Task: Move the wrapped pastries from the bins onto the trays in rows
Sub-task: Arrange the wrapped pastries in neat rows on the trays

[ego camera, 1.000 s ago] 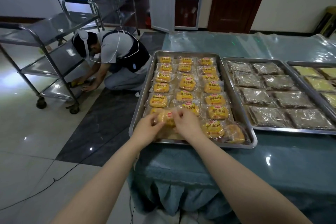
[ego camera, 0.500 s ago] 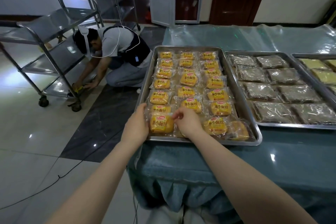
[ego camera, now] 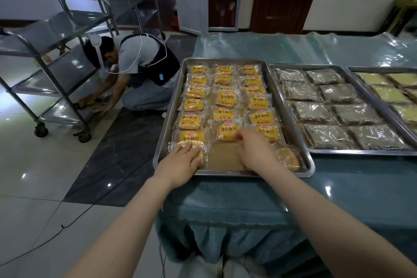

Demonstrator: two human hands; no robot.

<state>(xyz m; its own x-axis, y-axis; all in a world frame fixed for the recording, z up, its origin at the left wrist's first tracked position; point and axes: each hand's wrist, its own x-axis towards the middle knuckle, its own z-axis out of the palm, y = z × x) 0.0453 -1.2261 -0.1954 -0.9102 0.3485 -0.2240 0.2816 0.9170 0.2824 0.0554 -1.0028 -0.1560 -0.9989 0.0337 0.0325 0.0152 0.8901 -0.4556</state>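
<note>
A steel tray (ego camera: 225, 173) on the teal-covered table holds three columns of yellow wrapped pastries (ego camera: 225, 98). My left hand (ego camera: 182, 160) lies flat on a wrapped pastry (ego camera: 173, 146) in the tray's front-left corner and covers most of it. My right hand (ego camera: 255, 151) reaches to the middle column, its fingertips pinching the near edge of another pastry's wrapper (ego camera: 226, 132). Between my hands the brown tray liner (ego camera: 223, 158) is bare. One more pastry (ego camera: 287, 158) lies in the front-right corner.
To the right stand a tray of dark wrapped pastries (ego camera: 338, 108) and a tray of pale green ones (ego camera: 388, 93). At the left a person (ego camera: 140, 70) crouches on the floor beside a steel trolley (ego camera: 45, 74). A cable (ego camera: 67, 223) runs across the tiles.
The pastry held by both hands went down into the front-left corner. My left hand stayed on it; my right hand let go and moved right to the middle-column pastry.
</note>
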